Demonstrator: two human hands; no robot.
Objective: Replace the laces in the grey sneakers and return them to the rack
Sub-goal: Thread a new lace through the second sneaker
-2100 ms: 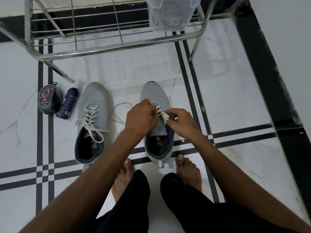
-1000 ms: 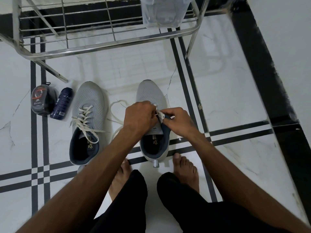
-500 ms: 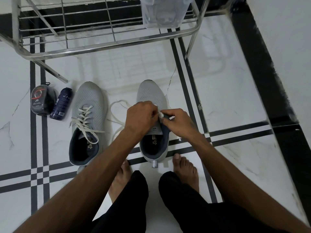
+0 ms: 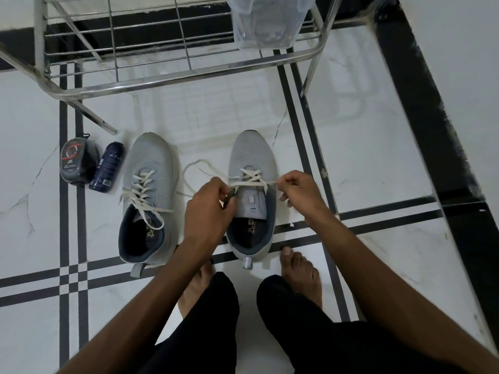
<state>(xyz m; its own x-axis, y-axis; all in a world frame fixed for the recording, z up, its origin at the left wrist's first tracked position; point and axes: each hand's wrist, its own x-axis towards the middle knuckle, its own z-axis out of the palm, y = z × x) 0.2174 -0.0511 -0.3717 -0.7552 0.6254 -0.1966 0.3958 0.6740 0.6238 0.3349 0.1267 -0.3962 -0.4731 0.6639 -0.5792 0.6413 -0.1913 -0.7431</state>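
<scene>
Your left hand is closed in a pinch on one end of the white lace at the left side of the right sneaker. Your right hand is closed in a matching pinch on the other end at the shoe's right side. The lace runs taut between your two hands across the upper eyelets, above the crossed rows already threaded. A slack loop of the same lace lies on the floor just left of this shoe's toe.

The right sneaker stands upright on the white tiles, heel at the dark double line that crosses the floor, directly in front of your bare feet. The left sneaker stands beside it, apart, fully laced, ends untied and draped over its opening.

At the left sneaker's far side lie a dark blue bottle and a black round-topped container, touching each other. The metal rack stands beyond both shoes, with a clear plastic tub on its wire shelf.
</scene>
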